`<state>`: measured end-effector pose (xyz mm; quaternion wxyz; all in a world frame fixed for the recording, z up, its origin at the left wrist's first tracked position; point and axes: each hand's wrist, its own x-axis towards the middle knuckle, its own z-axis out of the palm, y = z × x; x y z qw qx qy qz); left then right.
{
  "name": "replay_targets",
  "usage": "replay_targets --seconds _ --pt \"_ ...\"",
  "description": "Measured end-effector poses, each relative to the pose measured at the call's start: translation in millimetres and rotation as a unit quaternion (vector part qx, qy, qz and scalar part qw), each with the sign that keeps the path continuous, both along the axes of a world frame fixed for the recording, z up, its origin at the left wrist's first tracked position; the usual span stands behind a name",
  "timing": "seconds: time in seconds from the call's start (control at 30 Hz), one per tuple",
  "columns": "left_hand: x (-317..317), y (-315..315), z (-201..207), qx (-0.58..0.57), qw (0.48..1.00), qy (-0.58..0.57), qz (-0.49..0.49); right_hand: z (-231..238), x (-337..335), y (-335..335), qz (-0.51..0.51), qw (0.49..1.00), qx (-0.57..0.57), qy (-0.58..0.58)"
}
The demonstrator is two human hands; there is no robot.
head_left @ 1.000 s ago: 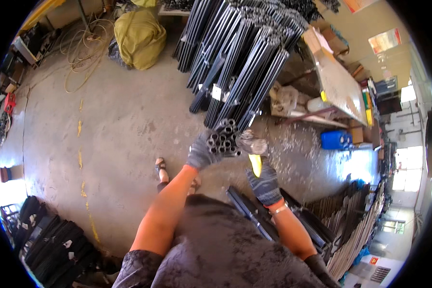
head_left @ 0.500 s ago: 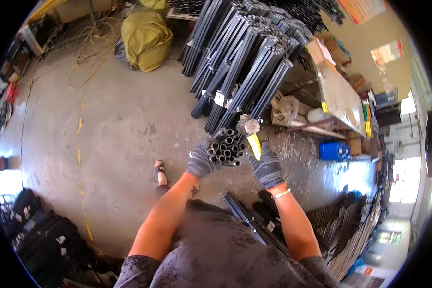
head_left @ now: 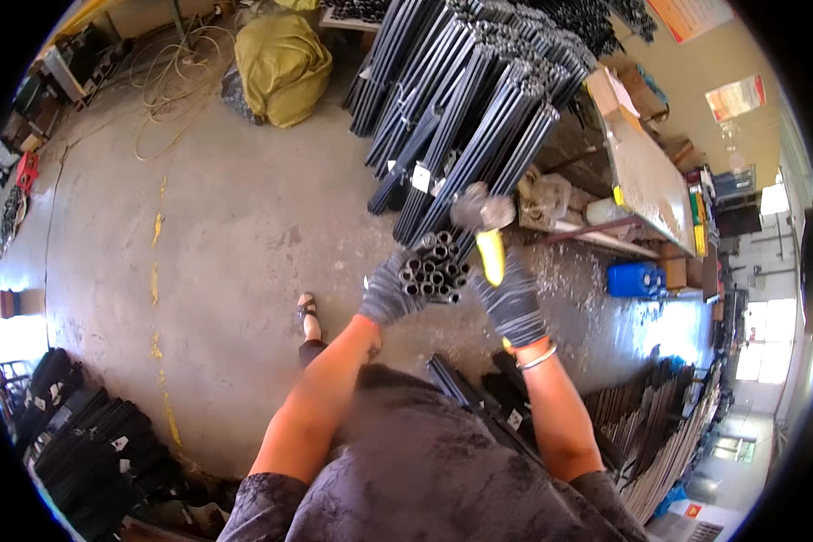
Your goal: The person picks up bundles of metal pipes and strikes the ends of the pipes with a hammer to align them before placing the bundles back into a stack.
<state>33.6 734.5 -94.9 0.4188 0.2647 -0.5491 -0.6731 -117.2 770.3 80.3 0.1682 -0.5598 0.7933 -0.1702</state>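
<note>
Grey knit gloves with orange cuffs cover both hands. My left hand [head_left: 391,291] is closed round the left side of a bundle of black metal tubes [head_left: 432,269], held upright with the round open ends facing up. My right hand [head_left: 511,300] grips a hammer by its yellow handle [head_left: 490,256]. The grey hammer head [head_left: 483,210], slightly blurred, is up to the right of the tube ends and apart from them. The lower part of the bundle is hidden beneath its top ends.
Many bundled black tubes [head_left: 470,108] lean together ahead. To their right stand a workbench [head_left: 646,176] and a blue plastic container [head_left: 635,280]. A yellow-green sack [head_left: 283,70] lies far left. Dark bundles [head_left: 90,452] lie near left, and long strips [head_left: 664,434] near right.
The hammer has lifted and shifted to the right, away from the tube ends, with my right hand. My left hand keeps its hold on the bundle.
</note>
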Motion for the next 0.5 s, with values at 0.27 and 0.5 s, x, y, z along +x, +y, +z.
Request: replay_targets --seconds 0.27,0.5 --pt "-7.9 -20.8 -15.5 -0.149 0.980 -0.119 0.048 -17.1 -18.5 80.7 -0.005 0.969 -0.236 -0.074" --pt "-4.9 -21.2 6.4 -0.083 0.989 -0.118 0.038 24.9 -22.3 72.1 -0.003 0.988 -0.147 -0.052"
